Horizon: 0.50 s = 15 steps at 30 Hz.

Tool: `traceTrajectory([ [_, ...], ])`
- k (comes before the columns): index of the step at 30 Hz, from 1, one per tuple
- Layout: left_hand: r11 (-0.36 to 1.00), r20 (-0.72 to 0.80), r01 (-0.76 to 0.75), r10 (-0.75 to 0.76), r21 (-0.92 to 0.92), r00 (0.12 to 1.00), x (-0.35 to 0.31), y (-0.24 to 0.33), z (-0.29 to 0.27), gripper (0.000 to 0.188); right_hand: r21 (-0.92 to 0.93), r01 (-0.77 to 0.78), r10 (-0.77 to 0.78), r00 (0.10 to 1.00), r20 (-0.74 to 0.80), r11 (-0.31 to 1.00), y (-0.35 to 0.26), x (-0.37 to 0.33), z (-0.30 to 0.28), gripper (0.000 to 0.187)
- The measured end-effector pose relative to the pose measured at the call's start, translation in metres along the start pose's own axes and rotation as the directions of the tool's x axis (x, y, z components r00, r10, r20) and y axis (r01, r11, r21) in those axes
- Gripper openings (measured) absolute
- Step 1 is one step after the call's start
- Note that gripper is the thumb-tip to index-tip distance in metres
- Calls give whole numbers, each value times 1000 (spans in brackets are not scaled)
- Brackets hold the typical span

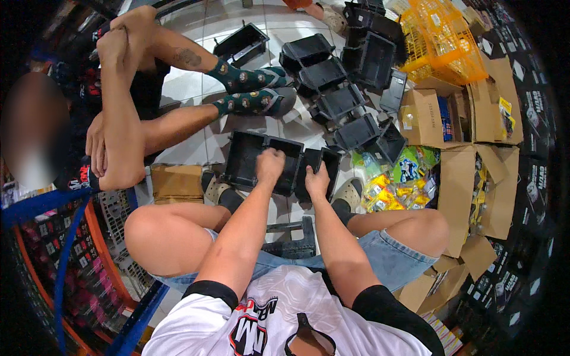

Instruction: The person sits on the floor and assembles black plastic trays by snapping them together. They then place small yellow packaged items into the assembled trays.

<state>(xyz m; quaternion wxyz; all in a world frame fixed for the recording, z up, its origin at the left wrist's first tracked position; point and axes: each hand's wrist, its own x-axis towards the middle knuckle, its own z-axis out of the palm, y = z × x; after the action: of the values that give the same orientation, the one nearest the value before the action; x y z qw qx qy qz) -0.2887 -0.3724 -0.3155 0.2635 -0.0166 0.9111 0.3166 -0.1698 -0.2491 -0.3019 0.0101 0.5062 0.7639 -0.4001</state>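
Observation:
Two black plastic bins stand on the floor between my feet: a wide bin (244,155) on the left and a narrower bin (330,160) on the right. My left hand (271,164) is closed above the wide bin, near its middle; its fingers curl under, and what they hold, if anything, is hidden. On the narrower bin's left wall rests my right hand (316,180), thumb on top and fingers wrapped round the edge. The two bins sit close side by side.
Several black bins (338,102) lie in a row farther off. Yellow packets (386,193) are at right, beside open cardboard boxes (454,196) and an orange crate (442,41). Another person's leg (184,121) reaches in from the left. A flattened carton (177,183) lies near my left foot.

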Motion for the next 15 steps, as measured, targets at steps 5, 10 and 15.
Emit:
traceTrajectory([
  [5,977,-189,191,-172,90,967,3,-28,-14,58,-32,-49,48,998,-32,998,-20,-8,8,56],
  [10,989,280,141,-150,52,948,31,-56,1,65,40,-87,86,996,28,995,-30,-14,5,57],
  [15,964,423,21,-136,265,896,35,-55,-15,73,-4,-4,4,1000,-5,1000,-36,-18,13,50],
])
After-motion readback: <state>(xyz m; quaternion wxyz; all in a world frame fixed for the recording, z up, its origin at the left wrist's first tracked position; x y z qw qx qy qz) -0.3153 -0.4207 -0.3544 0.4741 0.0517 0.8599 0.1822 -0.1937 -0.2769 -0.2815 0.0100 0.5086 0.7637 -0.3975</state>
